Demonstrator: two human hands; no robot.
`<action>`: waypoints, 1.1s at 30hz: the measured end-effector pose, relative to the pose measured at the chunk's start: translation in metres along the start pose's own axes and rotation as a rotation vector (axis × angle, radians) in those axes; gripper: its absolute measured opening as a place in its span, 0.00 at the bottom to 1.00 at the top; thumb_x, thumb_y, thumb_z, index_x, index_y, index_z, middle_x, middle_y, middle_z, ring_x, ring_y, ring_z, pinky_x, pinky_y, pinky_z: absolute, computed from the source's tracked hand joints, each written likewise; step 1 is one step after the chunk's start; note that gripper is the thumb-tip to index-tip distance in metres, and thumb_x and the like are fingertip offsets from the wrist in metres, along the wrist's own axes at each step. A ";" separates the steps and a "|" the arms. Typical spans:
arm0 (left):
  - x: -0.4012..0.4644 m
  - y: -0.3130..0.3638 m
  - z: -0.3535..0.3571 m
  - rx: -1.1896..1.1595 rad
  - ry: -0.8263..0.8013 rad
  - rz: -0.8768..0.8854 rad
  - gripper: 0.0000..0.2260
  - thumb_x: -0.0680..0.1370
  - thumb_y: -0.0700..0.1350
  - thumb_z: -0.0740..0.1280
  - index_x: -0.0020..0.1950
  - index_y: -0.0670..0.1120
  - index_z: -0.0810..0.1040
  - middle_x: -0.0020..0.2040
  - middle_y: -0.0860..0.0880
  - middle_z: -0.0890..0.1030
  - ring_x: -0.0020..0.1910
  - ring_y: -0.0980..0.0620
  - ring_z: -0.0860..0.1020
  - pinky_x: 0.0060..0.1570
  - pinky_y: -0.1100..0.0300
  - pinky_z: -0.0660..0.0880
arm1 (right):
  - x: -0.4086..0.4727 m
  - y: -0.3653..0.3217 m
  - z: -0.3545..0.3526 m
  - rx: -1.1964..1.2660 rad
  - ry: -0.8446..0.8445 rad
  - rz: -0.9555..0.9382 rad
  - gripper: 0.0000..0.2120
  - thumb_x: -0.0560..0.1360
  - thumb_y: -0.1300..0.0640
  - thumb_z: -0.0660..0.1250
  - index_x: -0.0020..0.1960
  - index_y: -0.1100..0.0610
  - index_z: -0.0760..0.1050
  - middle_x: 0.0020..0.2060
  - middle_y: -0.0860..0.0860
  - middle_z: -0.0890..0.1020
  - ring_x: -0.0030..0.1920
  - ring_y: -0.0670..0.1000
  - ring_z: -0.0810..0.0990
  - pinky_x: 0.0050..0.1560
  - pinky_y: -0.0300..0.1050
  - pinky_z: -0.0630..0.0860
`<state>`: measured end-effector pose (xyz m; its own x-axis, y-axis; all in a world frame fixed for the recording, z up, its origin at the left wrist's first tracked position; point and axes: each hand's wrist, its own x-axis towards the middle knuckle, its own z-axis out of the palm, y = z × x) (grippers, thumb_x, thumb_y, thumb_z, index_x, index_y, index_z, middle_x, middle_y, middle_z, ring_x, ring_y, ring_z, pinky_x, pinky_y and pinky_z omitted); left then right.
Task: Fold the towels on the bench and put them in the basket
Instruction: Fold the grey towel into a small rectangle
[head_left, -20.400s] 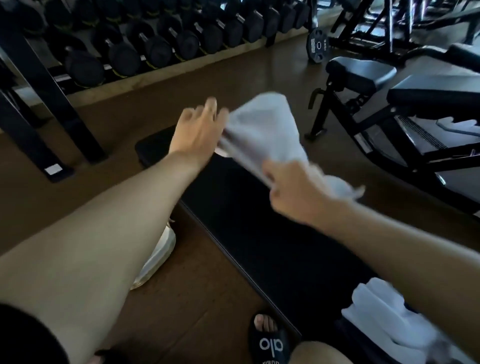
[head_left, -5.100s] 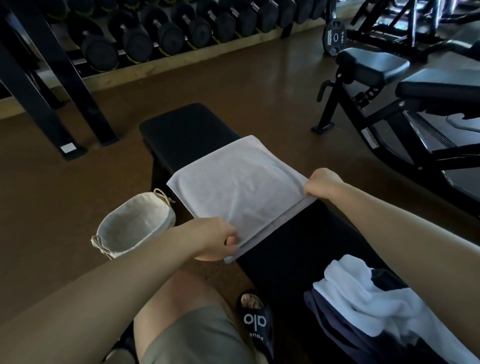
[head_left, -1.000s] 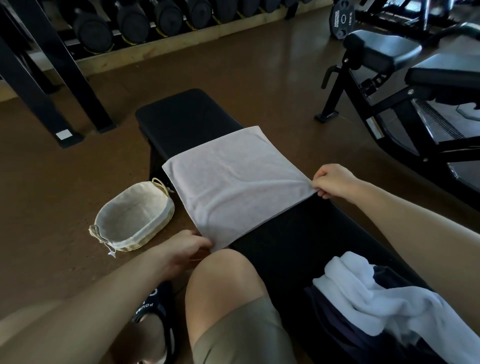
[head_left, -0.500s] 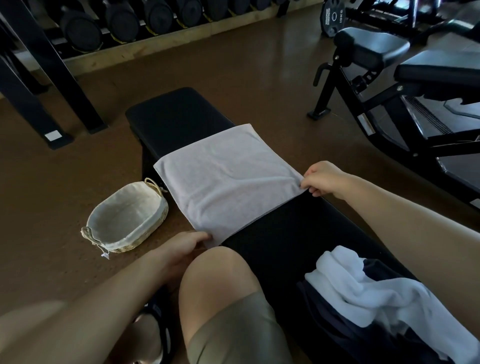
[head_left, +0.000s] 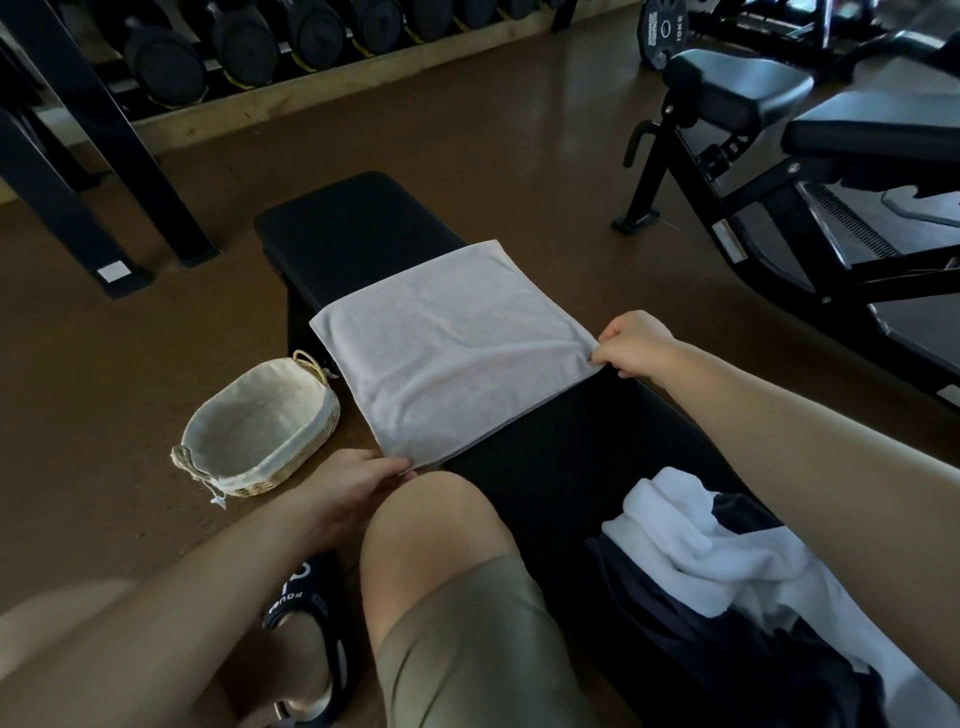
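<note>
Towel (head_left: 457, 358) is lying flat across the counter (head_left: 358, 228), being pinched at its near corners: left hand (head_left: 348, 483) at one, right hand (head_left: 631, 343) at the other. Basket (head_left: 260, 431) is sitting just beyond the left hand, which is nearer it.

One grey towel (head_left: 452, 348), one basket (head_left: 260, 423), one bench (head_left: 363, 234), two hands, and one heap of unfolded cloth (head_left: 727, 561).
</note>
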<state>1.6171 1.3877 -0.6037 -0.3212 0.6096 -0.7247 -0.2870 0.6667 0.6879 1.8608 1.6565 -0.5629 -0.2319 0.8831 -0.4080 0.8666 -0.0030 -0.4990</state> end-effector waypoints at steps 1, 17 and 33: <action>-0.001 0.000 0.000 0.005 0.011 0.004 0.11 0.81 0.39 0.70 0.61 0.35 0.80 0.57 0.35 0.84 0.59 0.38 0.83 0.57 0.49 0.80 | 0.000 0.000 0.000 -0.005 0.007 0.005 0.10 0.76 0.60 0.74 0.56 0.62 0.81 0.52 0.59 0.83 0.46 0.54 0.82 0.57 0.52 0.83; -0.012 0.005 0.002 0.107 -0.021 0.044 0.13 0.79 0.45 0.73 0.59 0.38 0.82 0.52 0.39 0.86 0.50 0.43 0.85 0.52 0.50 0.81 | 0.001 -0.010 0.005 0.001 0.008 0.049 0.08 0.75 0.62 0.73 0.53 0.61 0.80 0.50 0.58 0.82 0.46 0.54 0.83 0.54 0.51 0.84; -0.014 0.005 0.000 0.030 0.080 0.095 0.12 0.85 0.47 0.64 0.55 0.38 0.80 0.39 0.45 0.80 0.34 0.53 0.78 0.26 0.65 0.75 | 0.001 -0.008 -0.002 0.179 -0.070 0.100 0.06 0.79 0.58 0.71 0.54 0.60 0.80 0.45 0.56 0.82 0.41 0.50 0.79 0.41 0.44 0.81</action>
<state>1.6206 1.3823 -0.5900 -0.4165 0.6355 -0.6502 -0.2249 0.6209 0.7509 1.8545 1.6580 -0.5578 -0.1840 0.8395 -0.5112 0.7961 -0.1777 -0.5785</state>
